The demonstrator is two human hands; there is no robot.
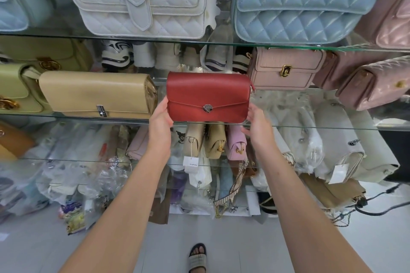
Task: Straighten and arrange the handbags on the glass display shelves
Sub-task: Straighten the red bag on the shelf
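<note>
While the red handbag [208, 95] is kept upright at the front edge of the middle glass shelf [310, 127], beside the beige handbag [97, 93], its lower ends are gripped by the left hand [160, 117] and the right hand [257, 122], with thumbs laid on its front.

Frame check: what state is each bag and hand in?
Red bag: flap closed, upright, held at both ends.
Beige bag: flap closed, standing on the shelf.
Pink bag: clasp shut.
Blue bag: clasp shut.
Left hand: grips red bag's left end.
Right hand: grips its right end.
</note>
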